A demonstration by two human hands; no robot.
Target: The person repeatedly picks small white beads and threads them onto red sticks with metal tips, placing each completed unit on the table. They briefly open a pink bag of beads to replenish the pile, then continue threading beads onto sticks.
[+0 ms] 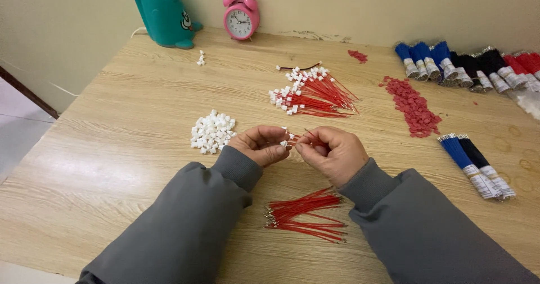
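A small white connector (284,144) is pinched in the left hand (260,145) above the table (112,149), and a red wire (313,138) is clamped in the right hand (333,153). Loose red wires (304,215) lie just below, white connectors (212,132) left, finished wires (315,94) beyond. Nothing is blocked.

Home workbench for small wire assembly: wooden tabletop (112,149) against a plain cream wall. Far edge holds pink alarm clock (241,15) and teal pen holder (164,15); right edge carries bundled wires (467,64); loose white connectors (212,132) near centre.
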